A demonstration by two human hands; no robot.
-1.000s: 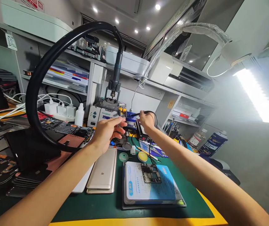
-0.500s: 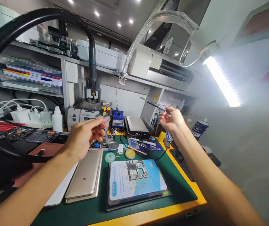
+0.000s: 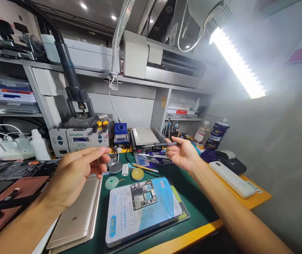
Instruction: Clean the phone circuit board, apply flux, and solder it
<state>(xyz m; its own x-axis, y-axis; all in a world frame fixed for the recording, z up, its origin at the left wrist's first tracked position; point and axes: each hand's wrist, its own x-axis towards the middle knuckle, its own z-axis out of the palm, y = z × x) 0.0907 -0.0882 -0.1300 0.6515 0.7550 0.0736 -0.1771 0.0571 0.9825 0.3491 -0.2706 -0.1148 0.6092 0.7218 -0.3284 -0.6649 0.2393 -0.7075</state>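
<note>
My right hand [image 3: 182, 153] is closed around the dark handle of a soldering iron [image 3: 164, 145], held nearly level with its thin metal tip pointing left. It is raised over the back right of the green mat. My left hand [image 3: 80, 167] hovers above a gold phone [image 3: 78, 215], thumb and forefinger pinched together. Whatever may be between those fingers is too small to make out. Between and below the hands, a phone logic board [image 3: 143, 194] lies on a blue and white flat box [image 3: 140, 220]. Neither hand touches the board.
Behind the box sit a round yellow tin [image 3: 137, 174] and a green round spool [image 3: 112, 182]. A hot-air station [image 3: 80, 139] with its hose stands back left. A blue iron stand [image 3: 121, 132], a spray can [image 3: 217, 134] and a white phone [image 3: 231, 179] are farther around.
My view has turned right. My right hand has come down, and the soldering iron has gone from tip-up to nearly level. The left hand keeps its pinch, lower in view.
</note>
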